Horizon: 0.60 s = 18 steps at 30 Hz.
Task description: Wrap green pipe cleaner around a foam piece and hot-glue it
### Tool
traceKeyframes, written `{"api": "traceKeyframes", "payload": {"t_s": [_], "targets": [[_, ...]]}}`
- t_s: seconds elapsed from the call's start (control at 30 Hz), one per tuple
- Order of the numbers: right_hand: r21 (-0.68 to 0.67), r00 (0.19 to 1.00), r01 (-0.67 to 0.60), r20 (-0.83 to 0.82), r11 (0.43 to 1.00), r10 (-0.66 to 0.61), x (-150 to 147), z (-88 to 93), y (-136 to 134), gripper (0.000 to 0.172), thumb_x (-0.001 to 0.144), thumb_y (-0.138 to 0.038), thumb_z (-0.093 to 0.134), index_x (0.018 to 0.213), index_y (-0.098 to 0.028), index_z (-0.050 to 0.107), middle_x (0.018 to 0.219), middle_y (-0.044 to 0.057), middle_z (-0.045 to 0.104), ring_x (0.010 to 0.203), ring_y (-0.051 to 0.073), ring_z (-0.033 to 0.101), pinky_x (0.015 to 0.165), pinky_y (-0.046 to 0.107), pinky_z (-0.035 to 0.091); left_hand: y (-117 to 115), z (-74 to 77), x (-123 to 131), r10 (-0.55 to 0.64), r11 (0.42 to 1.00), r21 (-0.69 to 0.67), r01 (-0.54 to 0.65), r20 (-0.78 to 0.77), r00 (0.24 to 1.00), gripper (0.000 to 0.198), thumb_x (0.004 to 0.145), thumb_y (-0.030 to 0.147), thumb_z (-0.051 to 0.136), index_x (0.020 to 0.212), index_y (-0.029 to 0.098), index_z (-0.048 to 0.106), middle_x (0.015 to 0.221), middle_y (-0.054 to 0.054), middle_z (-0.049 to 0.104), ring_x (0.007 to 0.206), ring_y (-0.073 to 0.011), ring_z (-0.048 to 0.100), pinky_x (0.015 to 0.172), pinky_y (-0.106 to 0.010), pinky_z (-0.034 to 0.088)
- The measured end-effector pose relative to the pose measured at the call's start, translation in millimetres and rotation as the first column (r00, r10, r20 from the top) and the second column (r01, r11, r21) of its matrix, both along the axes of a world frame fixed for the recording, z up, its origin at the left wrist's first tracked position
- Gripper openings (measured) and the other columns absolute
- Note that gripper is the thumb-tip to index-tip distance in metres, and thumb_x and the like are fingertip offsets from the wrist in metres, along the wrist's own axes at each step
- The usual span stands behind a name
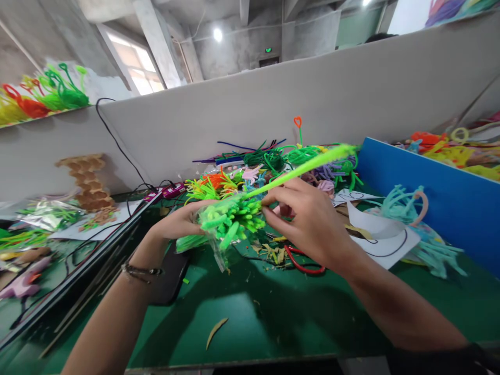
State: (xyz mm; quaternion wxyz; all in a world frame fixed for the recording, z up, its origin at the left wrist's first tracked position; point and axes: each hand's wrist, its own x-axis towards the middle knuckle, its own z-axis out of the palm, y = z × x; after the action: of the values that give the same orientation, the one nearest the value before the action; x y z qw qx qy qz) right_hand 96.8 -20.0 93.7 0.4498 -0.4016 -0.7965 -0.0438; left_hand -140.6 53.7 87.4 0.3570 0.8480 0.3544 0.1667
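Observation:
My left hand is closed around a clear plastic bag with a thick bunch of bright green pipe cleaners in it. Their fuzzy ends point toward my right hand, whose thumb and forefinger are pinched at the edge of the bunch on a green pipe cleaner. One long lime-green pipe cleaner slants up to the right from the bunch, passing just above the right fingers. The bag hides most of my left fingers. Both hands are above the green table.
Red-handled pliers or scissors and dry scraps lie beyond the hands. A dark phone rests under my left wrist. Coloured pipe cleaners pile up at the back. A blue panel borders the right; a pink glue gun lies left.

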Motion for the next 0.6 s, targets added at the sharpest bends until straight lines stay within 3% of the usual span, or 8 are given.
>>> {"api": "traceKeyframes", "payload": {"t_s": [0.17, 0.3, 0.43, 0.6], "targets": [[0.069, 0.999, -0.027, -0.014, 0.997, 0.028, 8.4, 4.6, 2.0, 0.013, 0.082, -0.017, 0.049, 0.073, -0.016, 0.057, 0.076, 0.003, 0.058, 0.066, 0.011, 0.053, 0.061, 0.024, 0.041, 6.6, -5.9, -8.2, 0.036, 0.998, -0.053, -0.034, 0.029, 0.999, 0.056, 0.066, 0.027, 0.058, 0.119, 0.011, 0.047, 0.121, -0.009, 0.056, 0.11, -0.0265, 0.05, 0.093, -0.035, 0.041], [-0.01, 0.999, -0.025, 0.041, 1.0, 0.026, 11.5, 4.7, 2.2, 0.015, 0.08, -0.028, 0.054, 0.081, -0.015, 0.061, 0.088, 0.007, 0.058, 0.07, 0.013, 0.056, 0.061, 0.025, 0.044, 7.3, -5.7, -6.4, 0.022, 0.999, -0.047, -0.022, 0.001, 1.0, 0.055, 0.068, 0.027, 0.055, 0.12, 0.01, 0.046, 0.123, -0.01, 0.054, 0.113, -0.0264, 0.048, 0.097, -0.035, 0.038], [-0.08, 0.995, -0.026, 0.094, 0.996, 0.033, 9.8, 2.1, 3.8, 0.018, 0.081, -0.03, 0.053, 0.084, -0.014, 0.062, 0.095, 0.009, 0.056, 0.071, 0.014, 0.057, 0.06, 0.026, 0.045, 8.2, -4.3, -0.5, 0.008, 1.0, -0.013, -0.008, 0.02, 1.0, 0.055, 0.068, 0.037, 0.054, 0.116, 0.012, 0.05, 0.119, -0.011, 0.055, 0.11, -0.0276, 0.049, 0.096, -0.038, 0.039], [0.05, 0.999, -0.043, 0.006, 0.998, 0.043, 5.4, -2.4, 8.1, 0.01, 0.081, -0.021, 0.051, 0.083, -0.015, 0.06, 0.084, 0.005, 0.055, 0.067, 0.011, 0.053, 0.058, 0.024, 0.044, 10.2, -4.0, 3.8, -0.019, 1.0, 0.009, 0.019, 0.028, 0.999, 0.056, 0.063, 0.05, 0.057, 0.107, 0.016, 0.058, 0.106, -0.009, 0.063, 0.103, -0.0289, 0.053, 0.091, -0.039, 0.043]]}}
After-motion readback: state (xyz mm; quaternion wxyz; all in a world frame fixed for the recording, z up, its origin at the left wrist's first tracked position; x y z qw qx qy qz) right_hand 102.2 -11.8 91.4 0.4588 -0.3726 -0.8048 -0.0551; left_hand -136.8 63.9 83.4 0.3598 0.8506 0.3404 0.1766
